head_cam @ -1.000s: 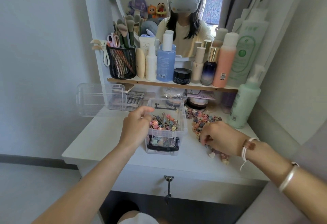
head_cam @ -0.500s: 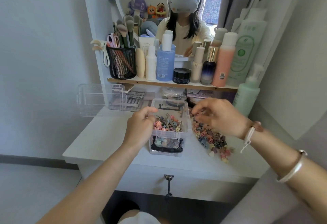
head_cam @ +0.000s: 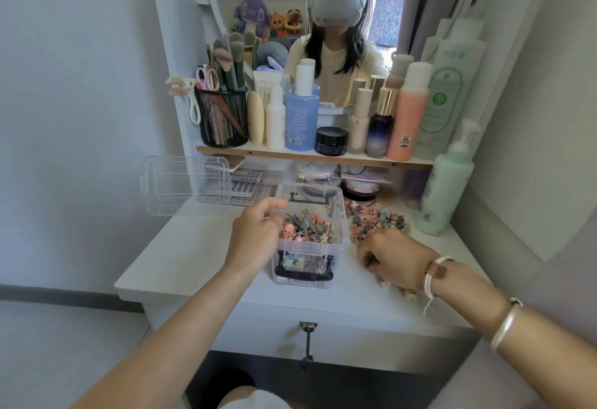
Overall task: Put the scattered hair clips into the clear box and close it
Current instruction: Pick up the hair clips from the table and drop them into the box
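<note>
Whereas half a second back the right hand (head_cam: 394, 260) hung above the far right corner of the clear box (head_cam: 343, 215), it has now dropped to the tabletop just right of the box, at the near end of the scattered hair clips (head_cam: 378, 219). Its fingers are curled down onto the loose clips and look to be pinching a small dark one, though how many it has is too small to tell. The left hand (head_cam: 255, 237) has not moved: its fingers are hooked over the box's left rim, steadying it. Inside the box lies a colourful layer of clips, below the rim. Right of the box a good heap remains, with a few strays towards the near side. The lid (head_cam: 184, 182) stands behind and left of the box, untouched. So one load has likely gone in and another is being gathered; closing is some way off
</note>
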A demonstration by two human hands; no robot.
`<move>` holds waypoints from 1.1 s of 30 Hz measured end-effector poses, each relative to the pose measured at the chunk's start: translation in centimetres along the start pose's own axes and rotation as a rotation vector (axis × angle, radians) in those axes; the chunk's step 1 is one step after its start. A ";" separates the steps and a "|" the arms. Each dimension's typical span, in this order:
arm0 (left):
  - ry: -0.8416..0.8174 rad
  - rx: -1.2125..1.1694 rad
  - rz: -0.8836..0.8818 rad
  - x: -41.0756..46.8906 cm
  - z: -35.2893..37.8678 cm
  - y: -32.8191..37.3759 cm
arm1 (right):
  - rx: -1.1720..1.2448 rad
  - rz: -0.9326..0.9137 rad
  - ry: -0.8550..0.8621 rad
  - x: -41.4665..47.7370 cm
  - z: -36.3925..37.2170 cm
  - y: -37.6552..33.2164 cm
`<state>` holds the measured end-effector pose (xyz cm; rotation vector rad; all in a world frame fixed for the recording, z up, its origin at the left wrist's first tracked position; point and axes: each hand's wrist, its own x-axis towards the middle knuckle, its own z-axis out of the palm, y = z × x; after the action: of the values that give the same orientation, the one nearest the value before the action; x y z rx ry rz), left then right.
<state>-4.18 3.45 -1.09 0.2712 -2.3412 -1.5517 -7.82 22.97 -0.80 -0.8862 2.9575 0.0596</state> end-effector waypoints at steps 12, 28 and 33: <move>-0.022 -0.013 -0.007 -0.3 0.5 0.3 | 0.467 -0.109 0.506 0.7 -5.6 -2.4; 0.009 0.030 0.013 -0.4 0.6 0.5 | 0.057 0.123 -0.010 0.2 0.1 2.3; 0.012 0.033 0.010 -0.4 0.7 0.6 | 0.075 0.106 0.002 0.6 0.2 2.2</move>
<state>-4.06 4.37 -0.87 0.2758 -2.3574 -1.5039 -9.56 24.50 -1.00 -0.7207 2.9845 -0.0474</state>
